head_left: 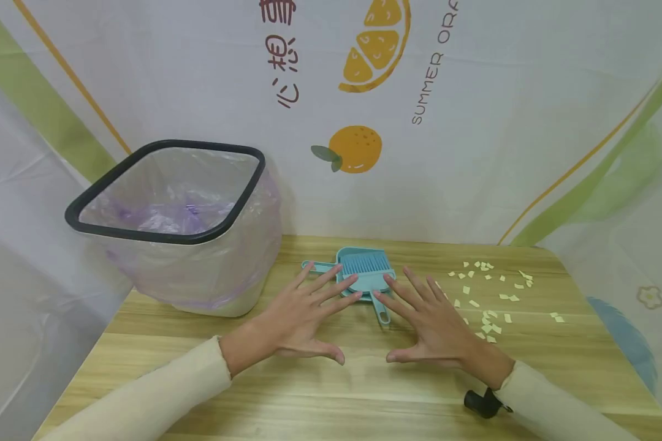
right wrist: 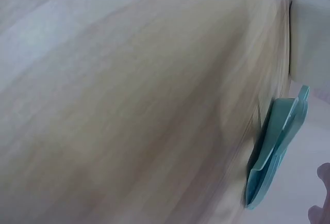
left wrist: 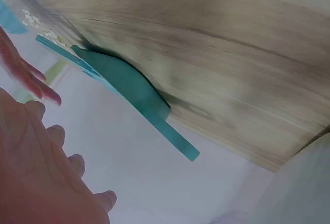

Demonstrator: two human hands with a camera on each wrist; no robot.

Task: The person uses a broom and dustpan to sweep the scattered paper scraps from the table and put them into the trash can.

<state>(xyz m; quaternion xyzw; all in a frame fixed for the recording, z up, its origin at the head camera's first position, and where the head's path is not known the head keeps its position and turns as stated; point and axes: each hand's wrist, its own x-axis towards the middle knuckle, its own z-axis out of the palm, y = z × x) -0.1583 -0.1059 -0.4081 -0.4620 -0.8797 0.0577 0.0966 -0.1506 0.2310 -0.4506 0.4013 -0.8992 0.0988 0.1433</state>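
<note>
one pale-blue dustpan (head_left: 324, 267) with matching brush (head_left: 371, 282) lying on it (bristles straight, handle pierced at the end), toward the wooden table (head_left: 309, 404)'s far edge. left hand (head_left: 303, 311) and right hand (head_left: 434, 321): backs upward, fingers spread wide, grasping nothing.

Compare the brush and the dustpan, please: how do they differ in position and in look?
The brush lies on top; the dustpan lies beneath it. The brush handle points to the near side; the dustpan handle points left, towards the bin. The brush has bristles; the dustpan has none. Both are blue-green.
</note>
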